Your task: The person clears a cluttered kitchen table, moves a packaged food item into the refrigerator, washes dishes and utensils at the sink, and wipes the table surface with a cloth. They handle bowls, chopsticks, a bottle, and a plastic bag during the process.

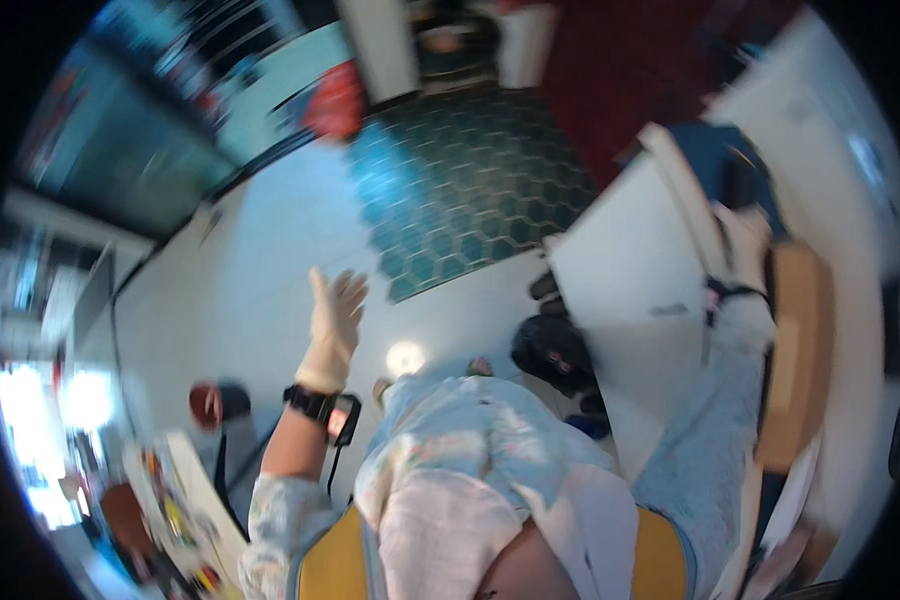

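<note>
Reaching w/ R hand [745,240] to far end of white panel [620,260], R side, close by dark-blue thing [695,145]; can't tell if clamped on or just touching, too blurry. Holding L hand [335,325] over pale floor [190,310], fingers apart, palm open. Beside R forearm, see brown boxlike block [798,360]; can't see inside. Lower L, see whitish tray [192,468] w/ small multicol. items; nearby, dark-red bin [208,405], contents unclear. Up top, red plastic bag [335,102] near green hex-tile mat [480,190]. Along panel's L edge, in the way: black bag [555,352].
</note>
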Tool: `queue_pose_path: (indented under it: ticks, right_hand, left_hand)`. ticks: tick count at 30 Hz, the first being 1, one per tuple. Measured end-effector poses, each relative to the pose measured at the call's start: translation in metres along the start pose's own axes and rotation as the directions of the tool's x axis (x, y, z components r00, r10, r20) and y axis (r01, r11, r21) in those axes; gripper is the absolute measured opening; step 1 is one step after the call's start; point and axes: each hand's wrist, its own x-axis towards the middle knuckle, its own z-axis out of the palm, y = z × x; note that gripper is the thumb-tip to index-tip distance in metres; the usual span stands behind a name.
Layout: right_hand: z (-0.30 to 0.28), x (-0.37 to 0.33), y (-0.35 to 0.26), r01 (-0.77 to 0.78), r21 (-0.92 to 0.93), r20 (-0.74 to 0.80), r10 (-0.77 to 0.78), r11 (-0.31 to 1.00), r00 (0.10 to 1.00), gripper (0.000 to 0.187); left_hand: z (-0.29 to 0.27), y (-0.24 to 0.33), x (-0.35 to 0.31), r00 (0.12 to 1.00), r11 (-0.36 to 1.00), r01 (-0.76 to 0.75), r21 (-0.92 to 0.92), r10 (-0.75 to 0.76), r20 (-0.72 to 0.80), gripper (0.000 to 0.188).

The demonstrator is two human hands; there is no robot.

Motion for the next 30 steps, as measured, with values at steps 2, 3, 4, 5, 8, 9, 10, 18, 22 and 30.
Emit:
queue_pose_path:
  ticks: [2,3,4,5,8,9,10,18,22,30]
  right_hand:
    - [-0.020,0.023,0.050,0.160,-0.192,-0.083,-0.179,0.968,0.980,0.036]
    - [-0.026,0.027,0.072,-0.034,0.328,0.039,0.022,0.944,0.999,0.040]
    - [-0.034,0.035,0.087,-0.063,0.265,0.069,0.046,0.962,0.997,0.044]
    - [-0.042,0.040,0.097,-0.132,0.237,0.134,0.102,0.962,0.986,0.048]
    - [0.018,0.026,0.094,-0.031,0.006,0.129,0.030,0.999,0.991,0.049]
    - [0.046,0.011,0.093,0.012,-0.049,0.128,-0.006,0.999,0.992,0.049]
    - [0.076,-0.004,0.090,0.057,-0.107,0.139,-0.041,0.993,0.989,0.050]
    - [0.220,-0.135,0.010,0.385,-0.272,0.261,-0.317,0.882,0.912,0.051]
    - [0.259,-0.165,-0.057,0.529,-0.256,0.247,-0.474,0.809,0.845,0.052]
    - [0.323,-0.206,-0.221,0.759,-0.187,0.123,-0.751,0.624,0.648,0.054]
  left_hand:
    - [-0.004,-0.026,-0.037,0.995,0.997,-0.062,-0.054,0.057,-0.087,0.091]
    - [-0.007,-0.036,-0.053,0.988,0.992,-0.095,-0.077,0.085,-0.126,0.090]
    - [-0.009,-0.045,-0.066,0.977,0.988,-0.132,-0.086,0.114,-0.182,0.092]
    - [-0.013,-0.052,-0.077,0.959,0.980,-0.180,-0.084,0.155,-0.238,0.093]
    - [-0.041,-0.054,-0.095,0.916,0.961,-0.195,-0.194,0.108,-0.387,0.095]
    - [-0.052,-0.056,-0.097,0.906,0.949,-0.206,-0.240,0.092,-0.413,0.095]
    - [-0.062,-0.058,-0.098,0.878,0.930,-0.232,-0.283,0.075,-0.473,0.093]
    - [-0.159,-0.066,-0.144,0.762,0.860,-0.294,-0.416,-0.052,-0.645,0.089]
    - [-0.218,-0.079,-0.167,0.692,0.809,-0.361,-0.463,-0.101,-0.715,0.088]
    - [-0.324,-0.101,-0.213,0.598,0.689,-0.539,-0.485,-0.092,-0.796,0.086]
